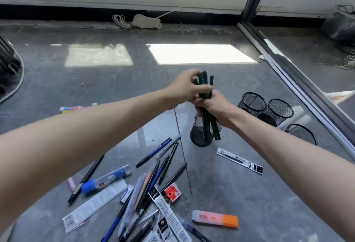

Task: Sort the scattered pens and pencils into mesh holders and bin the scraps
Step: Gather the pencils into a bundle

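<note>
My right hand grips a bundle of dark green pencils around its middle, held upright over a black mesh holder standing on the floor. The pencils' lower ends hang in front of the holder's rim. My left hand pinches the top ends of the same bundle. Scattered pens and plastic wrappers lie on the grey floor near me. A glue stick and an orange-capped highlighter lie among them.
Three more black mesh holders stand at the right: two close together and one nearer. A packaged refill lies between them and me. A glass partition track runs along the right. Cables lie by the far wall.
</note>
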Demonstrator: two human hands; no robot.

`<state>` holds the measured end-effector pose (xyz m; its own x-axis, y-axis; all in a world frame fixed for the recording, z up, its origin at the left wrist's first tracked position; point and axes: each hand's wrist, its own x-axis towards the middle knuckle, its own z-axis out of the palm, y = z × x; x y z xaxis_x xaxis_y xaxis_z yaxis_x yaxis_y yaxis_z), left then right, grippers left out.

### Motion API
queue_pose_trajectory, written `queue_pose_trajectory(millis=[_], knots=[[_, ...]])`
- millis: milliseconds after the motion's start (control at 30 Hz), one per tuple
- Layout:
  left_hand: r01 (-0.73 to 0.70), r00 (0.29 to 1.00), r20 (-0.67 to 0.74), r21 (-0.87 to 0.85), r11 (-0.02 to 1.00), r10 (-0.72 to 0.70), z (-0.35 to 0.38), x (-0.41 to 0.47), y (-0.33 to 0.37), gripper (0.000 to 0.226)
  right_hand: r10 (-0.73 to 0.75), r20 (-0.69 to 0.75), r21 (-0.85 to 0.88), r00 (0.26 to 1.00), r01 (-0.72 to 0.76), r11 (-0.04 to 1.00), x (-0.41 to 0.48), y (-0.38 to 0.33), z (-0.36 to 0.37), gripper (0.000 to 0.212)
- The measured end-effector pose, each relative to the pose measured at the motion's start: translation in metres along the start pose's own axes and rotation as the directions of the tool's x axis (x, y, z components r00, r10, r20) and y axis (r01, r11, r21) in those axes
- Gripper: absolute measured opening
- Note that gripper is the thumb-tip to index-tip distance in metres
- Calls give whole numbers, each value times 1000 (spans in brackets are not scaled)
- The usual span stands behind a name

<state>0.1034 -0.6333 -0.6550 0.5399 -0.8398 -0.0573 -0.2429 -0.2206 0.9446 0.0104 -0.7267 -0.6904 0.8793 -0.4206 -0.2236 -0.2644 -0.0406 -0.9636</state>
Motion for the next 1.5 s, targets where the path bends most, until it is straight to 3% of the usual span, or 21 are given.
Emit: queue_pose_trajectory(millis=[167,433,733,933,1100,1333,1433,1500], knots=[[-159,986,-13,196,968,164,11,14,9,23,-35,-148,66,988,45,997,10,3,-11,20],[-206,975,-13,298,932,220,27,25,1,18,-10,-321,90,947,40,995,16,20,-12,21],[-139,990,48,369,919,130,36,24,-28,21,138,-440,102,887,-103,989,16,46,4,28],[-14,995,96,358,934,-21,42,22,-34,17,208,-362,112,909,-179,977,13,63,3,27],[65,992,82,312,948,-95,47,24,-38,23,152,-415,16,897,-160,987,8,58,2,23],[181,984,-45,229,956,-175,45,22,-49,47,43,-452,-129,891,-113,985,1,62,-6,55],[252,967,-130,345,904,-220,42,17,-53,54,-68,-456,-342,888,-104,934,-2,63,-14,53],[327,944,-116,446,833,-309,42,9,-55,40,-106,-440,-464,891,-125,877,-4,63,-20,49]])
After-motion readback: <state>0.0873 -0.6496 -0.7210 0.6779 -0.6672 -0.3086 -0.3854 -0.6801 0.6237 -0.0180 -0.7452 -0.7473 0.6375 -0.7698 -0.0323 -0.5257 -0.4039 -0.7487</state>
